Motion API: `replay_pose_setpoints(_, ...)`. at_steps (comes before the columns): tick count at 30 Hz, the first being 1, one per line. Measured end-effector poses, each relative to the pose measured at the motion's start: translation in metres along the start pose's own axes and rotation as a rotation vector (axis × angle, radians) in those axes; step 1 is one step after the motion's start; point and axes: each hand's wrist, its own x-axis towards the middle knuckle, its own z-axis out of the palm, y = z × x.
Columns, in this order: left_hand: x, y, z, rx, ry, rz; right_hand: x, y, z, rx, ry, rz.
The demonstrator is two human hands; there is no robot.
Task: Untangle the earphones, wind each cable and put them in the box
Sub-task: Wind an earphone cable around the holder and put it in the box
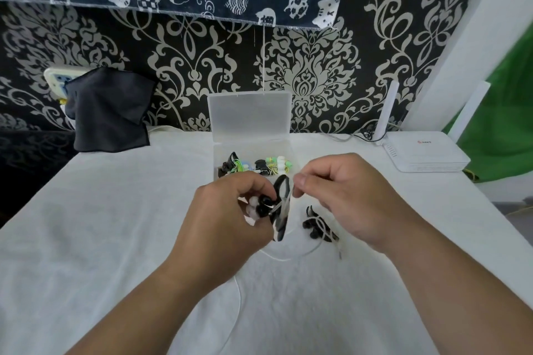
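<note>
My left hand (227, 210) grips a black-and-white winder (280, 210) with white and black earbuds held against it. My right hand (343, 190) pinches the white cable (291, 253) close to the winder's top; the cable's slack loops down over the white table and trails toward me. A second pair of black earphones (317, 225) with a white cable lies on the table just under my right hand. The clear plastic box (251, 150) stands open behind my hands, its lid upright, with several wound earphones in green, black and white inside.
A white router (424, 153) with an upright antenna sits at the back right. A dark cloth (109, 109) hangs over a socket strip at the back left. The patterned wall rises right behind the box; the table (115, 225) drops off at the left.
</note>
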Motion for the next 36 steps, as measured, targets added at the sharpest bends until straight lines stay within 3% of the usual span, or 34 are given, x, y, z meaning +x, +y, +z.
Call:
replay_pose_setpoints(6, -0.004, 0.005, 0.003, -0.105, -0.076, 0.028, 0.005, 0.012, 0.003, -0.048, 0.124, -0.046)
replay_pose_setpoints(12, -0.006, 0.008, 0.007, -0.327, -0.194, 0.046, 0.006, 0.016, 0.015, 0.396, -0.043, 0.202)
replay_pose_setpoints(17, 0.001, 0.003, 0.008, -0.599, 0.048, -0.132, 0.002, 0.019, 0.034, 0.509, -0.261, 0.337)
replay_pose_setpoints(20, 0.006, -0.003, 0.004, -0.466, 0.188, -0.206, 0.001, 0.019, 0.042, 0.43, -0.303, 0.352)
replay_pose_setpoints(24, 0.01, -0.008, -0.001, -0.335, 0.251, -0.216, -0.001, 0.013, 0.038, 0.348, -0.315, 0.305)
replay_pose_setpoints(32, 0.008, -0.009, 0.005, -0.309, 0.269, -0.221, -0.006, 0.004, 0.028, 0.117, -0.42, 0.203)
replay_pose_setpoints(36, 0.008, -0.012, 0.003, -0.2, 0.266, -0.21, -0.006, 0.002, 0.021, 0.064, -0.382, 0.16)
